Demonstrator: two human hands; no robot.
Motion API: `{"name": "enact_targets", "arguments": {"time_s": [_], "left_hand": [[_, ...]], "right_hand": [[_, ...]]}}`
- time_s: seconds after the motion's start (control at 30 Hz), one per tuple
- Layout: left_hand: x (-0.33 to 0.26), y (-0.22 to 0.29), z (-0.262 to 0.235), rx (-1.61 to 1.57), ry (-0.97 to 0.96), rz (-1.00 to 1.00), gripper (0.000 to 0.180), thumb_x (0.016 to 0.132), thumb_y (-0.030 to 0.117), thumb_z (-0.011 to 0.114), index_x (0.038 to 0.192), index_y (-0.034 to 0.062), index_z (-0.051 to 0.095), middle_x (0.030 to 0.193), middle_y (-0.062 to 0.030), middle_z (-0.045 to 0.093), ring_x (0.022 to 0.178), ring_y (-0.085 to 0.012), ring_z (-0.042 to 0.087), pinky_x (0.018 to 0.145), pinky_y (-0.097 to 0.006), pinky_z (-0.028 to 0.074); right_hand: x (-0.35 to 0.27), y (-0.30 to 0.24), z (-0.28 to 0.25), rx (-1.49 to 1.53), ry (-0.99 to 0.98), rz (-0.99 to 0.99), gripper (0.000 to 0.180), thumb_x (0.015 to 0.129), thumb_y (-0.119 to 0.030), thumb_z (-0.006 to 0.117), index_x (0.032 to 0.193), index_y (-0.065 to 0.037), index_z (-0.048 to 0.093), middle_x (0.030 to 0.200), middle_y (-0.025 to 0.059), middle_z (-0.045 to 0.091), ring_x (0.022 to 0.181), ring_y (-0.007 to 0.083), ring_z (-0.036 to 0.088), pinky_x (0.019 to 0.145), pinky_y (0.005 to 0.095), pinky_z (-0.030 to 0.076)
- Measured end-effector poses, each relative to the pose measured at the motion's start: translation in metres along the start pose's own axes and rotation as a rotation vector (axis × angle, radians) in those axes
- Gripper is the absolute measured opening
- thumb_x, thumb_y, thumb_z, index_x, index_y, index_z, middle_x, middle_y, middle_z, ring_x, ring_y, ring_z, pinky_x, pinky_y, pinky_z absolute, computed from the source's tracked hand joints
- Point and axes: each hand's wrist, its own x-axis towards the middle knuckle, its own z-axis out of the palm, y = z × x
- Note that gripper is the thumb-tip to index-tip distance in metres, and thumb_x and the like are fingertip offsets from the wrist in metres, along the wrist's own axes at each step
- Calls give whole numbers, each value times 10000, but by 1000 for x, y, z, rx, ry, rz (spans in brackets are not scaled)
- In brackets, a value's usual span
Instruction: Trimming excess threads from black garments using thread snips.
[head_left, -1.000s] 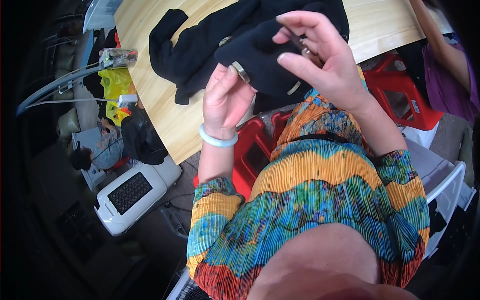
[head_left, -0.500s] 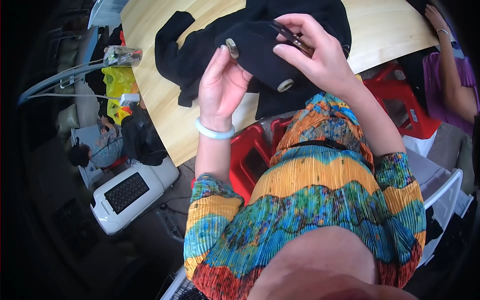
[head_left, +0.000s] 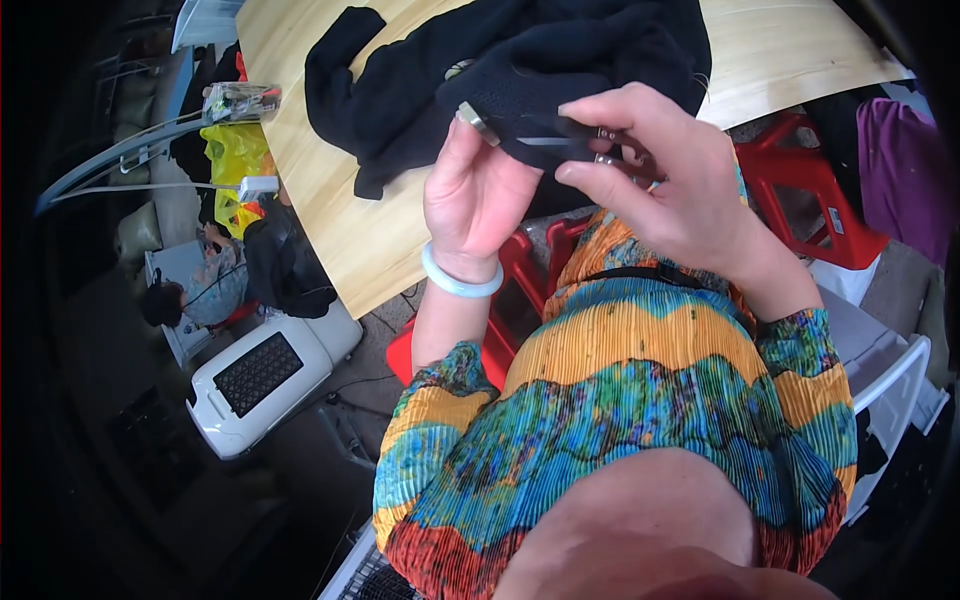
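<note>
From where I stand, the person's left hand (head_left: 482, 195) has a pale button (head_left: 478, 123) pinched between thumb and fingers, up against the dark cloth. The right hand (head_left: 685, 180) is closed around small snips (head_left: 545, 142), the blade pointing toward the left hand and its tip just short of the button. I can't tell whether the blades are apart or together.

The black garment (head_left: 400, 100) lies spread over the wooden table (head_left: 345, 235), mostly beyond both hands, with a part of it raised close to the fingers. One sleeve stretches away past the left hand.

As for how far it has got, I'd judge the work at this button to be partway: it is in the fingers, not let go, and the snips are not touching it. Whether thread fastens it to the cloth is too small to make out from here. A second button (head_left: 460, 68) shows on the cloth a little beyond the left hand, with no finger on it; I can't say whether it is finished or waiting.

Nearer than the left hand, a pale bracelet (head_left: 462, 285) circles the wrist. Outward from the right hand stands a red stool (head_left: 840, 240).
</note>
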Motion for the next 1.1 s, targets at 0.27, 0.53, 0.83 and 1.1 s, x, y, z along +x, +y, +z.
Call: {"name": "enact_targets", "arguments": {"time_s": [0.27,0.53,0.83,1.1], "left_hand": [[-3,-11,2,78,16,34,233,866,150,471,1075,55,510,1087,-69,544,1047,-214,481,968,-379,319],[-5,-18,1,134,102,31,200,842,131,515,1028,55,525,1025,-72,566,1004,-206,508,912,-373,381],[-1,-21,6,155,82,67,154,836,113,524,969,42,557,971,-86,588,954,-209,538,890,-359,398],[-2,-17,4,144,41,72,186,838,108,517,1010,41,539,1010,-80,574,973,-201,525,896,-352,391]], "right_hand": [[-7,-2,8,99,36,140,234,719,-78,644,902,7,524,740,74,532,596,125,563,510,212,467],[-7,0,7,49,48,107,228,718,-54,626,909,9,519,751,80,533,591,147,561,509,225,460],[-5,4,8,-44,74,29,211,711,-60,625,887,-5,521,754,88,538,568,168,552,489,241,439],[-3,7,10,-39,76,-19,208,708,-56,620,887,-10,524,738,83,536,568,172,555,491,242,444]]}}
